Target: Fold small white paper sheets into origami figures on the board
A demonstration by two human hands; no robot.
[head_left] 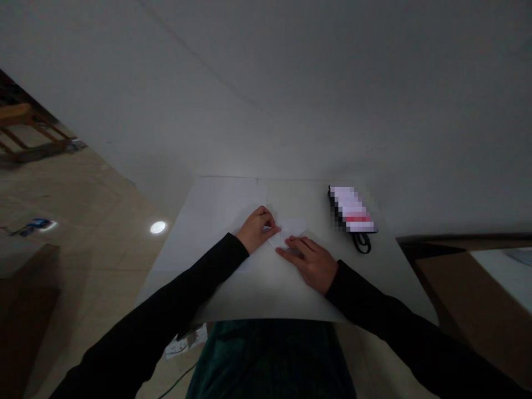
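The left hand's grip (256, 229) pinches a folded white paper (288, 233), several creases already in; the right hand's grip (310, 262) lies open, pressing it onto the bench (266, 293).

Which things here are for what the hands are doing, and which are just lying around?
Being used: folded white paper, left hand, right hand.
Just lying about: blurry black-edged packet, black cord, wooden furniture.
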